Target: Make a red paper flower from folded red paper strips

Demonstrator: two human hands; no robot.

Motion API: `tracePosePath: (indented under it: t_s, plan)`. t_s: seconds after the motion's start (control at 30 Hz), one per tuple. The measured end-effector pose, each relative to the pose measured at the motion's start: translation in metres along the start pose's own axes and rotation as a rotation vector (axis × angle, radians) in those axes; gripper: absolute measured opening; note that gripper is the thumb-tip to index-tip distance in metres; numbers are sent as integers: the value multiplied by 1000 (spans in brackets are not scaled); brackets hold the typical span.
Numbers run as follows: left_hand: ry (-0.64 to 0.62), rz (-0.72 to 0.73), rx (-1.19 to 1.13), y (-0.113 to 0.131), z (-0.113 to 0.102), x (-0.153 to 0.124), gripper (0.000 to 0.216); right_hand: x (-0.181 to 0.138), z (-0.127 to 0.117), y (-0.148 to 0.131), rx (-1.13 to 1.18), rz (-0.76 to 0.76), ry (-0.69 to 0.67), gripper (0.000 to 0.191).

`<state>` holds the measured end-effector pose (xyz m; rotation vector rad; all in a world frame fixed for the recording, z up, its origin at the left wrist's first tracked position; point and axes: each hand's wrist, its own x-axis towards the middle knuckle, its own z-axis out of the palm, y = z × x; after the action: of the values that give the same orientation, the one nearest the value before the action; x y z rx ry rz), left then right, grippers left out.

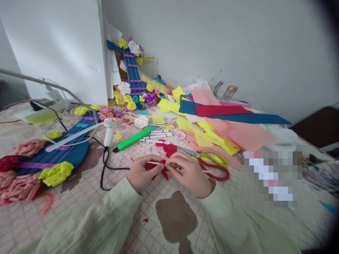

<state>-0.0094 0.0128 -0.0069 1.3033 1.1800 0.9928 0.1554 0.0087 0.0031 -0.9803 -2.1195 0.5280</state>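
Close together above the table, both hands are closed on a small piece of red paper (164,174) with pointed flaps hanging down. My left hand (141,173) pinches the paper from the left, and a thin wooden stick (152,162) crosses its fingertips. On the other side my right hand (191,173) grips the paper between thumb and fingers, partly hiding it. Just beyond the fingers lies another red paper piece (170,150). Scissors (215,173) with red and yellow handles rest beside my right hand, blades pointing left.
A white glue gun (108,135) stands at left, its black cord (103,173) looping near my left hand. Behind are a green tool (134,140), markers (160,135) and strips of coloured paper (225,110). Blue paper guitars with paper flowers (57,173) are at left and back.
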Motion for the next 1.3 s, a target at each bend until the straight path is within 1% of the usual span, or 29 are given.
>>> tracePosePath:
  t_s: [0.1,0.27,0.47,0.63,0.77,0.9,1.0,1.13,1.23,1.3]
  plan:
    - [0,60,57,-1,0,-1,20,0,1,0,28,55,10,9]
    - [7,196,134,-7,0,-1,24,2,0,-2,80,139,-12,5]
    - [-5,284,229,-10,0,-4,26,2,-2,1,136,223,-32,6]
    - [9,295,267,-6,0,-5,24,2,-2,1,130,161,-31,3]
    - [1,310,278,-4,-1,-6,23,2,0,0,144,131,-16,11]
    - [18,323,284,-5,-1,-5,24,2,0,0,104,86,1,10]
    - [20,337,274,-5,-2,-5,27,2,-1,-1,106,89,35,9]
    - [32,307,273,-5,-1,-4,21,3,-2,-1,169,120,57,9]
    - [-3,264,255,-5,0,-5,17,2,-2,-1,181,128,63,10]
    - [-17,260,233,-5,1,-5,15,2,-2,-1,161,113,82,10]
